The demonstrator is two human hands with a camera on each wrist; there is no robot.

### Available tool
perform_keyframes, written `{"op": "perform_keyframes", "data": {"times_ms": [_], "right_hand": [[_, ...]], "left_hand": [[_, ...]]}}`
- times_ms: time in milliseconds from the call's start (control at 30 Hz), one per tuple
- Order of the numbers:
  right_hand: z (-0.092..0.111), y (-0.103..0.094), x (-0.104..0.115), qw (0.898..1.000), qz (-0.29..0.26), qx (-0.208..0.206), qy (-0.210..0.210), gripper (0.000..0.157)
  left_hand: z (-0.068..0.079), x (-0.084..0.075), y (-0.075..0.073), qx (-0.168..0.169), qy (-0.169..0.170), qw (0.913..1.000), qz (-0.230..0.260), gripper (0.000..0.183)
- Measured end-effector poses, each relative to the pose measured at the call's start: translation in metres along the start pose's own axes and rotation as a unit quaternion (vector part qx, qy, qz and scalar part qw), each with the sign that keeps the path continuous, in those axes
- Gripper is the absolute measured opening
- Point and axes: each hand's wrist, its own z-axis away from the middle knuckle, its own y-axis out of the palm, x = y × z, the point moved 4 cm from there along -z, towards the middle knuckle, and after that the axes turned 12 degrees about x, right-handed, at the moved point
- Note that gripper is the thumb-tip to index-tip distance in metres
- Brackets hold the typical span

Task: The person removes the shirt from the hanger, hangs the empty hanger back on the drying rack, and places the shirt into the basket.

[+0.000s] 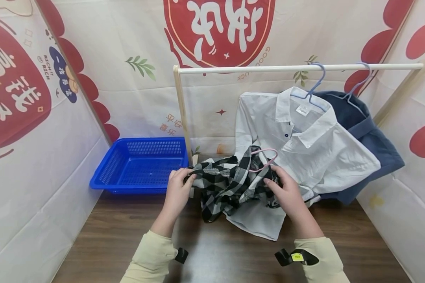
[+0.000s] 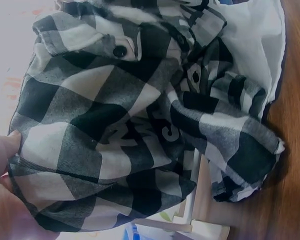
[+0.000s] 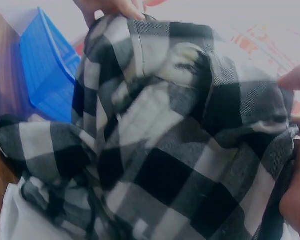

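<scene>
A black, white and grey plaid shirt (image 1: 226, 184) is bunched up between my two hands in the head view. My left hand (image 1: 178, 184) pinches its left edge between thumb and fingers; the left wrist view shows the thumb on the cloth, near a dark button (image 2: 120, 51). On the other side, my right hand (image 1: 287, 190) grips the fabric close to the collar. A pink hanger (image 1: 273, 158) sticks out of the shirt beside the right hand; its lower part is hidden in the folds.
Behind the plaid shirt, a white shirt (image 1: 311, 157) and a dark blue garment (image 1: 379, 137) hang on blue hangers from a white rod (image 1: 233, 70). Pale cloth (image 1: 258, 224) spreads below the plaid shirt. A blue basket (image 1: 102, 182) stands left on the wooden table (image 1: 127, 243).
</scene>
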Motion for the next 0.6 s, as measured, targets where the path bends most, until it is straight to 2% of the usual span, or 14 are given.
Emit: {"op": "perform_keyframes", "data": {"times_ms": [200,333,600], "right_hand": [[-0.004,0.008,0.006,0.999,-0.008,-0.02,-0.035,0.04],[-0.004,0.012,0.009,0.998,-0.006,-0.036,-0.041,0.036],[0.002,0.018,0.009,0.997,-0.015,-0.07,0.028,0.038]], "left_hand": [[0.002,0.0,0.005,-0.006,-0.005,1.0,-0.001,0.009],[0.005,0.0,0.007,-0.017,-0.005,0.9998,-0.002,0.01],[0.012,-0.007,0.006,-0.058,0.034,0.9977,0.002,0.009]]}}
